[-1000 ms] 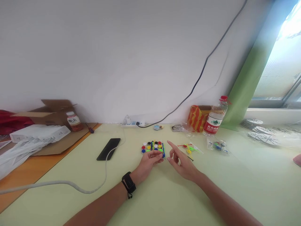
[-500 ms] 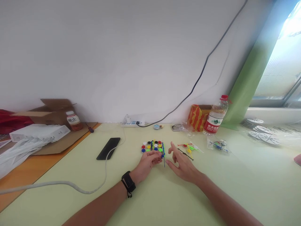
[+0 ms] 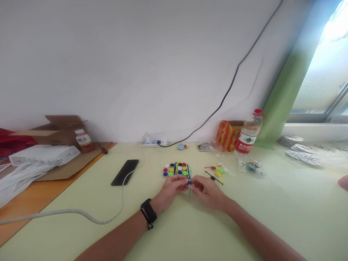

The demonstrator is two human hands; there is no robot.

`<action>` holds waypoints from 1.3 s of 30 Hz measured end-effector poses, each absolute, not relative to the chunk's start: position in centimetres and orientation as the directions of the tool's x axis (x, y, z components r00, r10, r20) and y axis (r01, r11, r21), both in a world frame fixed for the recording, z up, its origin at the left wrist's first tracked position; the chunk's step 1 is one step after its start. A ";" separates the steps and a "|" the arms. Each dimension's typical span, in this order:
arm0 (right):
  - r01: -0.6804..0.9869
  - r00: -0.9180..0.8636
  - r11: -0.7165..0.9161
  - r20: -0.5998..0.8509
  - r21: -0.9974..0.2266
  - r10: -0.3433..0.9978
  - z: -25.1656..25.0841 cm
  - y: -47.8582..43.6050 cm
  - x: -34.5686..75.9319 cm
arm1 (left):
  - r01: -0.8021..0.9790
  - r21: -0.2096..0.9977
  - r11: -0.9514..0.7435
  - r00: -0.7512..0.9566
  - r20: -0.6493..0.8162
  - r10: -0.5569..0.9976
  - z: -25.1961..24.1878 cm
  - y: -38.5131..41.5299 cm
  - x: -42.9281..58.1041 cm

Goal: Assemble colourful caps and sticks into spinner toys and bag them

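Note:
Between my hands, over the table, is a small blue plastic piece with a long thin pointer (image 3: pixel 189 192). My left hand (image 3: pixel 172 189) pinches it from the left, thumb against fingers. From the right, my right hand (image 3: pixel 208 191) closes its thumb and fingertips on the same piece; its exact grip is partly hidden. Just beyond the left hand lie several small round coloured discs (image 3: pixel 165 170), with thin blue and green strips (image 3: pixel 175 168) among them. Right of my right hand, a black clock-hand-shaped piece (image 3: pixel 212 178) lies near similar red, yellow, green and white pieces (image 3: pixel 218 169).
A black phone (image 3: pixel 125 172) and a white cable (image 3: pixel 122 195) lie to the left. At the wall are a power strip (image 3: pixel 153 143), a striped bag (image 3: pixel 227 136) and a large water bottle (image 3: pixel 247 134). A plastic packet (image 3: pixel 252 166) and stacked white discs (image 3: pixel 303 156) sit right.
My right hand has moved in to the left and closed its fingertips on the blue piece. The left hand keeps its pinch on it. The view has shifted slightly.

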State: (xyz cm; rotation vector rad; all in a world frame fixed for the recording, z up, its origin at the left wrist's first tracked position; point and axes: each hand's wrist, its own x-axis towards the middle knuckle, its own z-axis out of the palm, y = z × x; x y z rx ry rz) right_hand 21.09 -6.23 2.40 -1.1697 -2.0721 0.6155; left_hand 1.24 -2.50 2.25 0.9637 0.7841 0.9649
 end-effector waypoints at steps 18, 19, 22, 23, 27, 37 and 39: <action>0.673 -0.390 0.543 0.383 -0.503 0.837 2.6 -6.7 21.4 | -0.286 0.932 0.223 0.314 -0.129 0.941 2.2 -2.1 1.1; 0.695 -0.393 0.534 0.367 -0.481 0.843 2.5 -6.6 21.4 | -0.287 0.931 0.223 0.307 -0.131 0.943 2.1 -2.1 1.1; 0.738 -0.380 0.505 0.341 -0.448 0.860 2.1 -6.1 21.4 | -0.298 0.929 0.221 0.288 -0.133 0.948 2.1 -2.2 1.1; 0.738 -0.375 0.502 0.345 -0.450 0.860 2.0 -6.1 21.4 | -0.301 0.928 0.220 0.289 -0.131 0.948 2.1 -2.2 1.1; 0.697 -0.387 0.522 0.355 -0.491 0.851 2.2 -6.3 21.3 | -0.289 0.934 0.208 0.306 -0.116 0.945 2.2 -2.2 1.1; 0.657 -0.395 0.519 0.337 -0.547 0.855 2.4 -6.4 21.2 | -0.195 0.970 0.144 0.385 -0.059 0.921 2.2 -2.5 1.2; 0.650 -0.375 0.496 0.325 -0.576 0.868 2.3 -6.3 21.2 | -0.159 0.979 0.125 0.416 -0.048 0.908 2.4 -2.8 1.3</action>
